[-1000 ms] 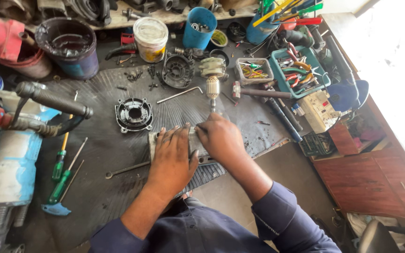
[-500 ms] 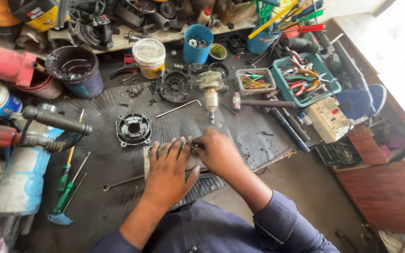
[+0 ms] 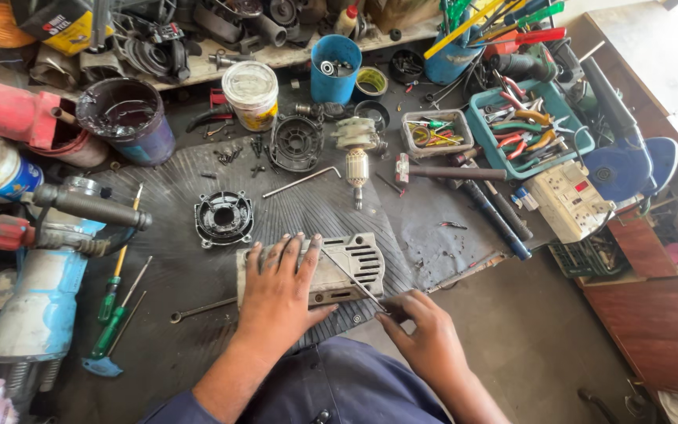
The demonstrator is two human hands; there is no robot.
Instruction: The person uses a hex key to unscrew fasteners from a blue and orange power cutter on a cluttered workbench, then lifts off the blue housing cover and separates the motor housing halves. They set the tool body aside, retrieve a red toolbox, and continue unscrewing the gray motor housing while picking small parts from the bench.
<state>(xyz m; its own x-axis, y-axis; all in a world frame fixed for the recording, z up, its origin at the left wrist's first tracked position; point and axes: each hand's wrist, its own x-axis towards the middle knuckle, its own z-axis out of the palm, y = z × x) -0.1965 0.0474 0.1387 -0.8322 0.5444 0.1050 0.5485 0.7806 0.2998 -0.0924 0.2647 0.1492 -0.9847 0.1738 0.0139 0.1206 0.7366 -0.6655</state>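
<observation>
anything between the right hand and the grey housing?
Nothing visible. The right hand holds a thin rod that lies across the housing; the left hand presses flat on the housing.

Grey vented housing (image 3: 339, 271) flat on mat; thin rod (image 3: 355, 281) slanting across it.

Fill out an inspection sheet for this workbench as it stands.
Surface: dark ribbed rubber mat, greasy, scattered with screws.
Job's things: grey vented housing flat on the mat; thin metal rod lying across it.
Clutter: black ring part, armature, green screwdrivers, teal tray of pliers, white tub.
Grips: left hand pressed flat on the housing; right hand pinching the rod's near end.
Cables: nothing seen.
Surroundings: wooden cabinet at the right.
</observation>
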